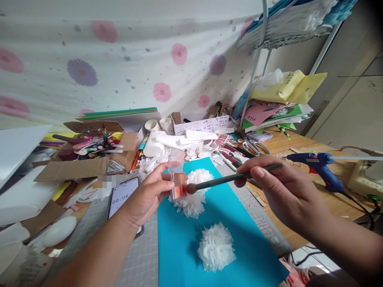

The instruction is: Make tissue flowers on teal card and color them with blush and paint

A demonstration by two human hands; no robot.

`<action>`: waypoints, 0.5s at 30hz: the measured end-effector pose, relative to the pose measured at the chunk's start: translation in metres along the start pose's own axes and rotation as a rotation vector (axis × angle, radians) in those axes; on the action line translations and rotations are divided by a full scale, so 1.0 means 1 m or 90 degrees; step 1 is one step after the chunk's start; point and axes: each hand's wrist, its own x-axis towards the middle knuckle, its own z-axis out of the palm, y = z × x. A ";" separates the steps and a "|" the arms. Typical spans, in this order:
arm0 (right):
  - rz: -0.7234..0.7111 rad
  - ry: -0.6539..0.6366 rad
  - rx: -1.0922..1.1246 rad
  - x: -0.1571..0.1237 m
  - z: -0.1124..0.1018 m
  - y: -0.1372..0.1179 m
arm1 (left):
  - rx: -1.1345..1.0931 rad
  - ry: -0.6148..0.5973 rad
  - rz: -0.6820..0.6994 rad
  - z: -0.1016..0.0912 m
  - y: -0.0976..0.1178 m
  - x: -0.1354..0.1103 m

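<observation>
My left hand (151, 191) grips a small clear makeup palette (179, 185) with its lid flipped up; brown, orange and red pans show. Pinched in my right hand (272, 187) is a makeup brush (221, 180) with a dark green handle. Its brown bristles meet the palette's right edge or hang just beside it; I cannot tell which. Below lies a blue sheet (176, 251). On it sit white ruffled paper flowers: one nearer flower (217, 247), and white ruffles (191, 205) farther back, partly hidden behind the palette and brush.
Left of the sheet, a phone (124, 191) showing a timer rests on a grey cutting mat (140, 259). A blue glue gun (326, 163) stands at the right. Behind are scissors (254, 147), paper cups (152, 126) and a cardboard box (74, 169) of tools.
</observation>
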 end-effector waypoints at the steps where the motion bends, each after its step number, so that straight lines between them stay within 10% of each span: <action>1: 0.001 -0.002 0.015 0.000 0.000 0.000 | -0.001 -0.007 -0.002 0.001 0.000 0.000; 15: -0.022 0.010 0.031 -0.002 0.001 -0.002 | 0.002 -0.011 -0.013 0.004 0.002 -0.001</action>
